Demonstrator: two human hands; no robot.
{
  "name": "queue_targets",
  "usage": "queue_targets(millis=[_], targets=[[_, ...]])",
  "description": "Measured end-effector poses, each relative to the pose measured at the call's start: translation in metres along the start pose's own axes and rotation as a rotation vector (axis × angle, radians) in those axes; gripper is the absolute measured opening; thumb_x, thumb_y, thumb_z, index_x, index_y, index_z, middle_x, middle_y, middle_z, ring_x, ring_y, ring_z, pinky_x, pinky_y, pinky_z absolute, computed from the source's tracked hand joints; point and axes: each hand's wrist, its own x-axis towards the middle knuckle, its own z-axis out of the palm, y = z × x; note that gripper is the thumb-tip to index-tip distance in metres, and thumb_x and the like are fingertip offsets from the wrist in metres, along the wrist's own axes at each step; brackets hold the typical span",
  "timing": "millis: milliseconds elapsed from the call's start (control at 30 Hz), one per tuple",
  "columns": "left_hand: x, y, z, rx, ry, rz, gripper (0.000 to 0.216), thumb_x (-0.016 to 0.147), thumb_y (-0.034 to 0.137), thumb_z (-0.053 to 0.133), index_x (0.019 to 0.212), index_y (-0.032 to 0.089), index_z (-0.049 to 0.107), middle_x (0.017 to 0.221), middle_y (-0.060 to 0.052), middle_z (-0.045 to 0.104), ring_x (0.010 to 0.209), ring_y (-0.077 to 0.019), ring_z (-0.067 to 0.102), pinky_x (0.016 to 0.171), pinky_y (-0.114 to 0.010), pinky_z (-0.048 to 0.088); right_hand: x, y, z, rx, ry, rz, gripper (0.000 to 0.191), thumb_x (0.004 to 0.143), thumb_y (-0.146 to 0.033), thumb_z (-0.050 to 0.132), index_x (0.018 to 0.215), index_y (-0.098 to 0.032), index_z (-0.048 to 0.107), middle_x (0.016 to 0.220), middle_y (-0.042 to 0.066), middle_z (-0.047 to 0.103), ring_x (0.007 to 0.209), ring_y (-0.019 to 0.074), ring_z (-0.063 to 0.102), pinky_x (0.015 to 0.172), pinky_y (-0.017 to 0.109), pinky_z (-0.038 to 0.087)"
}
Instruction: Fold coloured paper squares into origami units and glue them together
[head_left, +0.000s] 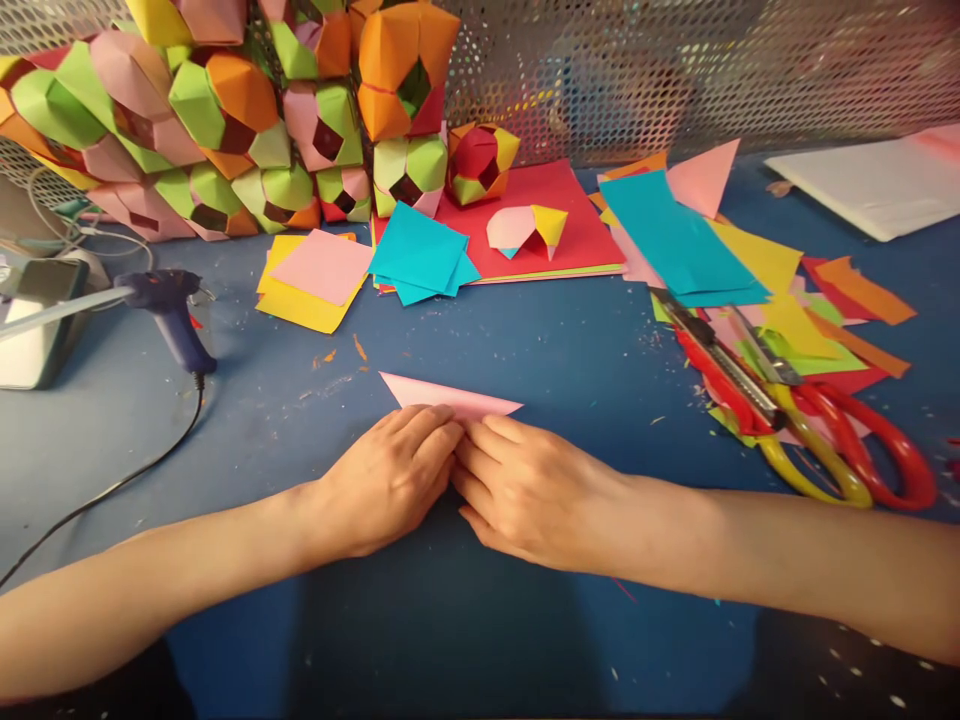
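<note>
A pink sheet of paper (pixel 450 396), folded to a triangle with its long edge facing away from me, lies on the blue table (pixel 510 345). My left hand (pixel 397 470) presses on its near left part, fingers bent and closed over the paper. From the other side my right hand (pixel 525 485) covers the near right part, its fingers together and meeting those of the left. Both hands hide the triangle's near corner. Beyond the paper are blue paper squares (pixel 420 250) and a pink square (pixel 321 265) on yellow ones.
Stacked folded-paper balls (pixel 217 110) stand at the back left. A glue gun (pixel 172 310) trails its cord at left. To the right, scissors (pixel 900 450) and a red cutter (pixel 724 365) lie on paper scraps. A small pink-and-yellow folded piece (pixel 517 228) rests on red paper (pixel 577 240).
</note>
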Motion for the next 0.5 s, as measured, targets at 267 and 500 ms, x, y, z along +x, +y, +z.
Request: queue_targets(millis=[267, 500], targets=[[0.007, -0.026, -0.013, 0.291, -0.130, -0.071, 0.022, 0.089, 0.013, 0.038, 0.081, 0.012, 0.058, 0.085, -0.010, 0.057, 0.082, -0.0214, 0.052, 0.076, -0.037, 0.049, -0.001, -0.005, 0.000, -0.017, -0.016, 0.055, 0.048, 0.089, -0.026, 0.041, 0.123, 0.006, 0.050, 0.102, 0.023, 0.065, 0.090, 0.0277, 0.059, 0.078, 0.040, 0.043], [0.005, -0.032, -0.020, 0.241, -0.093, -0.204, 0.021, 0.090, 0.023, 0.044, 0.086, 0.009, 0.059, 0.089, -0.012, 0.057, 0.083, -0.0216, 0.051, 0.077, -0.037, 0.048, 0.001, 0.008, -0.001, 0.119, 0.006, 0.040, 0.037, 0.090, -0.021, 0.040, 0.116, -0.001, 0.057, 0.093, 0.016, 0.067, 0.086, 0.0230, 0.061, 0.075, 0.037, 0.047]])
